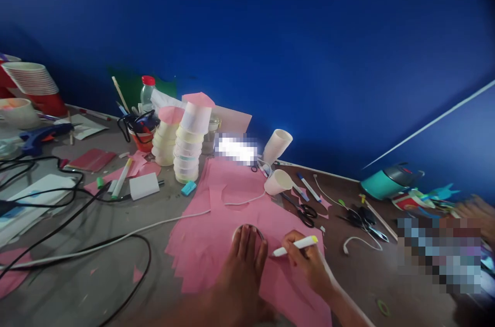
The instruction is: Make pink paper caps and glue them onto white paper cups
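My left hand [243, 265] presses flat on a round object, seemingly a cup rim [236, 230], that rests on a stack of pink paper sheets [216, 213]. My right hand [307, 260] grips a white marker with a yellow cap [296, 245]; its tip touches the paper just right of my left fingers. Two white paper cups [278, 181] lie tipped over just beyond the pink paper.
Stacks of pale cups [187, 149] stand behind the paper, with a red-capped bottle [147, 91]. Black and white cables [77, 203] run across the left. Black scissors [305, 211], pens and a teal appliance [384, 181] lie to the right. Another person's hand [474, 211] shows at far right.
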`<state>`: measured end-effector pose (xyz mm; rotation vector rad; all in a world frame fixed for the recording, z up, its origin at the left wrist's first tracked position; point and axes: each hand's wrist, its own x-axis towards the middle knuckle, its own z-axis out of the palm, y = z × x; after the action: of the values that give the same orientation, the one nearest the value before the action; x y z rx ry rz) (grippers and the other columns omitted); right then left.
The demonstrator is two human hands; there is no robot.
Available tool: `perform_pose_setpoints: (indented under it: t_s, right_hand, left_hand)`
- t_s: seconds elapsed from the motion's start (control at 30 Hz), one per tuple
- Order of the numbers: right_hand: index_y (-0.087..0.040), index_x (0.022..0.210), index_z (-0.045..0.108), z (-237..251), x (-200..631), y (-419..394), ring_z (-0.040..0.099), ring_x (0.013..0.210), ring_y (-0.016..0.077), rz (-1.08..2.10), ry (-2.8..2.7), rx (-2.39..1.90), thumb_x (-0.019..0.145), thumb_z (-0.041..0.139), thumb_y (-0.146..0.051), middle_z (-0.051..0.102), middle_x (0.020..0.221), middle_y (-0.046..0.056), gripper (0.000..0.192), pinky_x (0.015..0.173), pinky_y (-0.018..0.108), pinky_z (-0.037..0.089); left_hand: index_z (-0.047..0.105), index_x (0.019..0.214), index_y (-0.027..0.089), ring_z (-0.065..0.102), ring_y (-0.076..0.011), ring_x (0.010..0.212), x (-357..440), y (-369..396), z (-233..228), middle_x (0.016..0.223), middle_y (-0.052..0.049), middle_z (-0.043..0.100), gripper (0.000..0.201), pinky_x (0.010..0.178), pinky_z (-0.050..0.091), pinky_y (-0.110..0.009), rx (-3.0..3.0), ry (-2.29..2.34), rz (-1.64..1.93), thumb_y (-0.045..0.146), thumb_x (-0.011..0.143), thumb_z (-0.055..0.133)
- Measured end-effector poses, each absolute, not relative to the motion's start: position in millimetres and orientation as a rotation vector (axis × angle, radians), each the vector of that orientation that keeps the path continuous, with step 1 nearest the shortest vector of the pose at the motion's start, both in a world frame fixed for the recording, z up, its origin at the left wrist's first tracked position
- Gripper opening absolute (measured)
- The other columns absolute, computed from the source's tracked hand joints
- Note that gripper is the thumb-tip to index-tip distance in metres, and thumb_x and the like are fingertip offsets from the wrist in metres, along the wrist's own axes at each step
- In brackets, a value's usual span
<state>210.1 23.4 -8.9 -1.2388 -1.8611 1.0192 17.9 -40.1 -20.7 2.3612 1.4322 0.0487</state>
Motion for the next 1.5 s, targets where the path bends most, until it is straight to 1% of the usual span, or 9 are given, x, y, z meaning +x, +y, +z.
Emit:
perform_pose_setpoints:
  t_s: [0.23,0.37,0.47,0.63,0.83,1.17,1.33,1.4,1.5]
  right_hand:
    - [-0.023,0.12,0.062,-6.0,217.1,14.3,0.072,0.083,0.0203,0.724,-1.937,-1.013,0.101,0.046,-0.032,0.075,0.095,0.006,0.026,0.077,0.032,0.06]
    - [-0.023,0.136,0.052,-16.1,201.8,7.1,0.058,0.126,0.0292,0.438,-2.248,-0.932,0.092,0.058,-0.022,0.066,0.13,0.012,0.045,0.104,0.046,0.052]
    - [-0.02,0.139,0.047,-19.8,195.6,8.1,0.047,0.137,0.0325,0.427,-2.392,-0.93,0.086,0.06,-0.017,0.06,0.139,0.014,0.055,0.11,0.052,0.047]
    - [-0.018,0.14,0.045,-18.0,197.9,15.8,0.033,0.147,0.0336,0.516,-2.547,-0.909,0.081,0.054,-0.01,0.049,0.149,0.016,0.061,0.114,0.055,0.042]
    - [-0.016,0.144,0.042,-22.4,198.4,19.6,0.024,0.15,0.0376,0.607,-2.644,-0.939,0.083,0.064,-0.024,0.042,0.154,0.02,0.065,0.116,0.06,0.035]
    - [-0.015,0.135,0.05,-7.0,187.1,21.5,0.038,0.143,0.0379,0.578,-2.553,-0.868,0.082,0.063,-0.024,0.061,0.136,0.019,0.056,0.113,0.058,0.04]
    - [-0.014,0.131,0.052,-9.5,183.0,22.3,0.046,0.136,0.0394,0.596,-2.487,-0.86,0.076,0.062,-0.022,0.063,0.131,0.019,0.056,0.112,0.059,0.04]
    - [-0.014,0.132,0.051,-12.8,182.9,23.2,0.044,0.138,0.0401,0.598,-2.509,-0.881,0.071,0.063,-0.02,0.061,0.133,0.02,0.063,0.113,0.06,0.039]
    - [-0.014,0.136,0.049,-16.3,183.9,24.0,0.042,0.139,0.0413,0.579,-2.513,-0.9,0.068,0.065,-0.019,0.057,0.139,0.022,0.07,0.112,0.058,0.04]
  left_hand:
    - [0.021,0.156,0.007,0.001,-0.0456,0.149,17.4,-40.6,-21.2,0.16,-0.026,0.005,0.11,0.12,0.012,-0.068,2.351,1.443,0.07,0.078,0.079,0.054]
    - [0.022,0.156,0.008,0.003,-0.0445,0.15,14.5,-38.7,-9.8,0.16,-0.024,0.007,0.108,0.12,0.014,-0.066,2.334,1.42,0.02,0.076,0.079,0.056]
    - [0.022,0.156,0.007,0.01,-0.0448,0.149,12.5,-37.1,-7.9,0.16,-0.025,0.01,0.108,0.12,0.019,-0.065,2.353,1.432,-0.014,0.073,0.079,0.059]
    - [0.029,0.154,0.006,0.023,-0.0469,0.147,13.5,-34.2,-22.9,0.158,-0.026,0.02,0.097,0.116,0.027,-0.065,2.484,1.45,-0.007,0.069,0.085,0.054]
    - [0.033,0.154,0.007,0.032,-0.047,0.144,6.7,-34.9,-39.8,0.157,-0.027,0.031,0.087,0.113,0.033,-0.062,2.647,1.466,0.05,0.063,0.09,0.051]
    - [0.032,0.155,0.013,0.036,-0.0419,0.143,0.3,-35.2,-63.6,0.156,-0.021,0.037,0.066,0.112,0.038,-0.06,2.733,1.566,0.123,0.027,0.093,0.05]
    - [0.042,0.15,0.009,0.041,-0.042,0.14,-6.4,-25.9,-32.2,0.153,-0.02,0.044,0.074,0.11,0.045,-0.056,2.574,1.437,0.158,0.044,0.087,0.059]
    - [0.052,0.143,0.015,0.048,-0.0328,0.137,-9.6,-21.9,-16.2,0.145,-0.013,0.056,0.056,0.114,0.043,-0.048,2.459,1.511,0.305,0.039,0.092,0.053]
    - [0.056,0.14,0.019,0.048,-0.0316,0.136,-16.3,-16.9,0.6,0.143,-0.011,0.058,0.052,0.118,0.038,-0.049,2.445,1.512,0.368,0.038,0.092,0.055]
